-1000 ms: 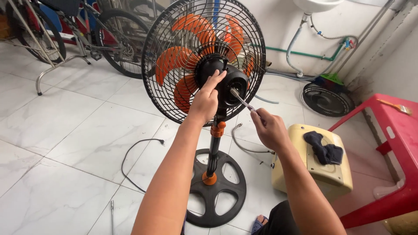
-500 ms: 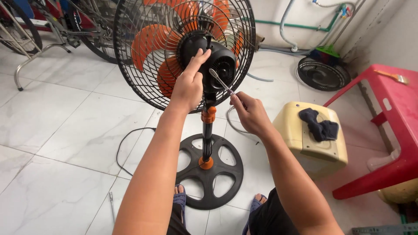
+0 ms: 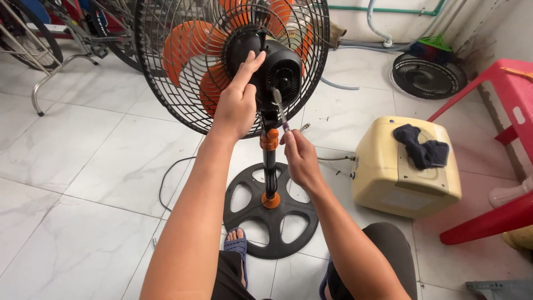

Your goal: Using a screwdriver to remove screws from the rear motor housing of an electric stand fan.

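A black pedestal fan with orange blades [image 3: 189, 44] stands in front of me on a round black base [image 3: 270, 214], seen from behind. My left hand [image 3: 237, 100] rests on the black motor housing [image 3: 280, 69], fingers pointing up along its side. My right hand [image 3: 297, 153] pinches the lower end of a thin toothbrush-like tool [image 3: 279, 108], whose head touches the lower back of the housing. The wire guard [image 3: 166, 94] surrounds the blades.
A cream box-shaped appliance [image 3: 402, 166] with a dark cloth [image 3: 422, 147] on it lies at the right, beside a red plastic table [image 3: 499, 116]. A loose fan guard [image 3: 428, 75] lies at the back. Bicycles [image 3: 50, 28] stand at far left. A black cord [image 3: 172, 178] trails on the tiles.
The view has dropped and closed in on the fan. My right hand has lowered and turned the tool more upright against the housing. My left hand stays on the motor.
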